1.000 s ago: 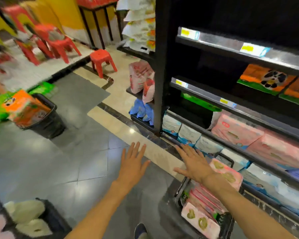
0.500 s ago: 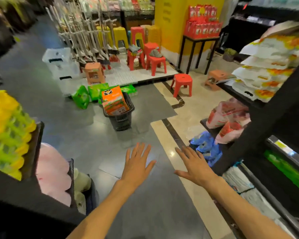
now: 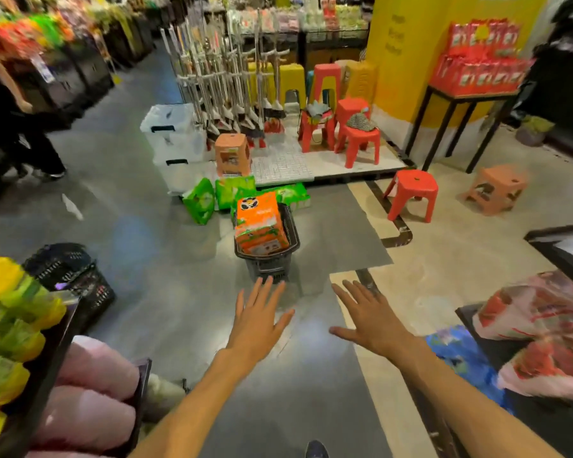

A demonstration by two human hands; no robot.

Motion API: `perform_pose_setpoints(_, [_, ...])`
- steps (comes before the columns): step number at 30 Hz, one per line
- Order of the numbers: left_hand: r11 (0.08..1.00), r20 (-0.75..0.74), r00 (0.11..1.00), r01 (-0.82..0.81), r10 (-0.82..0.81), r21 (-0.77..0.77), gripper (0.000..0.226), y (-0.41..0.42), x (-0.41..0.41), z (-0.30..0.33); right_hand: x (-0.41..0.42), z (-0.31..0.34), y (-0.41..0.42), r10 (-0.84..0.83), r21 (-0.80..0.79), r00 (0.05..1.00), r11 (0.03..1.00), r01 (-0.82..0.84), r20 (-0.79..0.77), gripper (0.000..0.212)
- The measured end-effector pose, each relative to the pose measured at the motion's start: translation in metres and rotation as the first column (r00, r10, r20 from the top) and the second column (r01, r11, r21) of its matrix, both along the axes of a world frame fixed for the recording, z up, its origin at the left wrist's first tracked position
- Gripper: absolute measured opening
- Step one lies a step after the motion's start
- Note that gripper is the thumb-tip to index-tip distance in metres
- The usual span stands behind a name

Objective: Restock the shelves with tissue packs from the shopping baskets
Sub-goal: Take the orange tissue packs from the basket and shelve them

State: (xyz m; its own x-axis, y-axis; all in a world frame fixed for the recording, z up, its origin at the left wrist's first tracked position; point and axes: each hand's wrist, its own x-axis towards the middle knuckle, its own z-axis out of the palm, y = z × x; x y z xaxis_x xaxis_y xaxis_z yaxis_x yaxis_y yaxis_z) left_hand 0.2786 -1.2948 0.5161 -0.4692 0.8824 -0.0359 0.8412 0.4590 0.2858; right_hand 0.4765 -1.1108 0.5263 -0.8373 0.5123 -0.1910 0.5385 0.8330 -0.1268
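Observation:
A dark shopping basket stands on the grey floor straight ahead, holding an orange tissue pack with a panda print. Behind it lie green tissue packs on the floor. My left hand and my right hand are both stretched out in front of me, palms down, fingers spread, holding nothing. They hover just short of the basket. A second black basket sits on the floor at the left.
Red and orange plastic stools stand ahead right by a white platform with a mop rack. Shelf ends flank me: yellow-green packs left, red-and-white packs right. A person stands far left.
My view has swung left, away from the tissue shelf and the pink-pack basket, to face the aisle. The orange-pack basket is now centred ahead. Both hands stay open and empty.

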Motion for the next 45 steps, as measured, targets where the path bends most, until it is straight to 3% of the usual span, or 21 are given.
perform_pose_setpoints(2, [1.0,-0.003,1.0,-0.021,0.021,0.017,0.083,0.039,-0.025,0.006,-0.029,0.004,0.04,0.0,0.011,1.0,1.0,0.0,-0.004,0.096])
perform_pose_setpoints(8, [1.0,-0.018,1.0,-0.026,0.026,-0.016,0.081,0.141,-0.09,0.004,-0.098,0.013,0.145,0.027,-0.002,0.999,1.0,-0.027,0.027,0.095])
perform_pose_setpoints(13, [0.999,-0.013,1.0,-0.003,0.003,0.048,0.088,0.248,-0.16,-0.021,-0.166,-0.001,0.246,0.012,0.029,1.0,1.0,-0.012,0.025,0.097])
perform_pose_setpoints(20, [0.997,0.006,0.997,0.071,-0.071,0.033,0.067,0.408,-0.265,-0.025,-0.263,-0.003,0.391,-0.064,0.029,0.997,0.998,0.063,0.032,0.105])
perform_pose_setpoints(29, [0.991,0.007,0.992,0.127,-0.128,0.038,0.086,0.584,-0.375,-0.025,-0.359,0.0,0.559,-0.147,0.004,0.988,0.989,0.147,0.038,0.098])
perform_pose_setpoints(34, [0.999,-0.022,0.999,0.049,-0.049,0.014,0.082,0.678,-0.431,-0.047,-0.423,-0.018,0.667,-0.051,-0.004,0.998,0.999,0.051,0.039,0.097])
perform_pose_setpoints(39, [0.997,-0.037,0.996,-0.077,0.078,0.022,0.094,0.774,-0.482,-0.056,-0.504,-0.022,0.785,0.091,-0.023,0.995,0.996,-0.09,0.05,0.097])
perform_pose_setpoints(45, [0.954,-0.008,0.954,-0.299,0.299,0.013,0.076,0.86,-0.547,-0.053,-0.615,-0.007,0.909,0.296,-0.017,0.95,0.955,-0.296,0.096,0.103])
